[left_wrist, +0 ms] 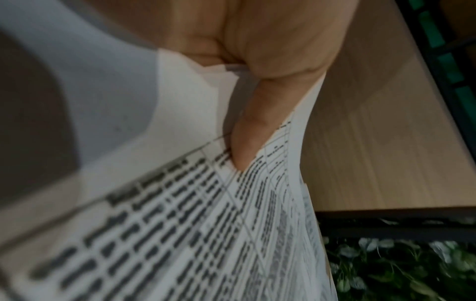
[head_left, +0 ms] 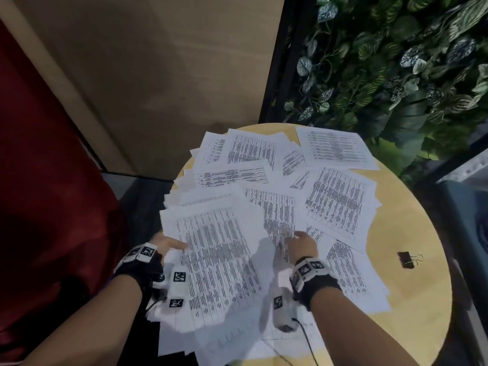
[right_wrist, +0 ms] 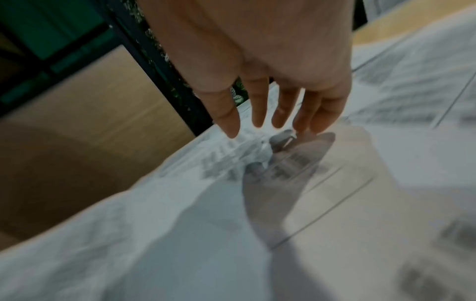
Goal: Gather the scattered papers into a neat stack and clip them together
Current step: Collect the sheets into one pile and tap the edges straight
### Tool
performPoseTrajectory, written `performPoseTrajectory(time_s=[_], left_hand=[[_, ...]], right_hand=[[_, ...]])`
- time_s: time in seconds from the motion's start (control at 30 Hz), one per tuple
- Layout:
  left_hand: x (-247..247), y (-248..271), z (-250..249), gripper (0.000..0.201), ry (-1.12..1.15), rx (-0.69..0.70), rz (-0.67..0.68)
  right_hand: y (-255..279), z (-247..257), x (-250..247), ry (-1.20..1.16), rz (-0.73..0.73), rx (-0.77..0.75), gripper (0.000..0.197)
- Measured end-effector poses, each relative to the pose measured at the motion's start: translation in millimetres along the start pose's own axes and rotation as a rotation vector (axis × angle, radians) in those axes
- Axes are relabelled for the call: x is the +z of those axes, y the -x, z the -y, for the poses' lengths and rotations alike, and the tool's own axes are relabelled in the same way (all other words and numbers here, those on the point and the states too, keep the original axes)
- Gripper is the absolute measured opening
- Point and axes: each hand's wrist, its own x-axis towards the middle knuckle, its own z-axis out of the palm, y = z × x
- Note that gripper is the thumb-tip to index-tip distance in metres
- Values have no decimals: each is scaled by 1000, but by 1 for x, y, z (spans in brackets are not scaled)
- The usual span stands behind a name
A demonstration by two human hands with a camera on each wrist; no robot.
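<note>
Printed white sheets lie scattered over a round wooden table. My left hand pinches the left edge of a raised bundle of sheets, thumb on top; in the left wrist view the thumb presses on the gathered pages. My right hand hovers with straight, spread fingers over the loose sheets at the table's middle, holding nothing. A black binder clip lies on bare wood at the right, apart from both hands.
A beige panel stands behind the table on the left. A wall of green leaves fills the back right. A red surface is at the far left. Cables run from the wrist cameras over the near papers.
</note>
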Motion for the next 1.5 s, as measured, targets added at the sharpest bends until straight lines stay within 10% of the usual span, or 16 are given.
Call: performPoseTrajectory(time_s=[0.27,0.4,0.57,0.77,1.0,1.13,1.5], left_hand=[[-3,5,-13,55,-332,-49,-183],[9,10,-18,64,-325,-65,-184],[14,20,-24,66,-334,-98,-206],[12,13,-27,61,-242,-117,-165],[31,-73,-35,83,-163,-1,-70],[64,1,-94,64,-309,-38,-64],[82,-15,-108,72,-456,30,-162]], right_hand=[[0,-2,8,302,-40,56,92],[3,-2,12,-58,50,59,64],[10,2,12,81,155,-76,18],[7,9,-25,-10,27,-215,26],[-51,-5,-106,-100,-229,17,32],[-78,-6,-120,27,-131,1,23],[-77,-25,-83,189,-57,-21,9]])
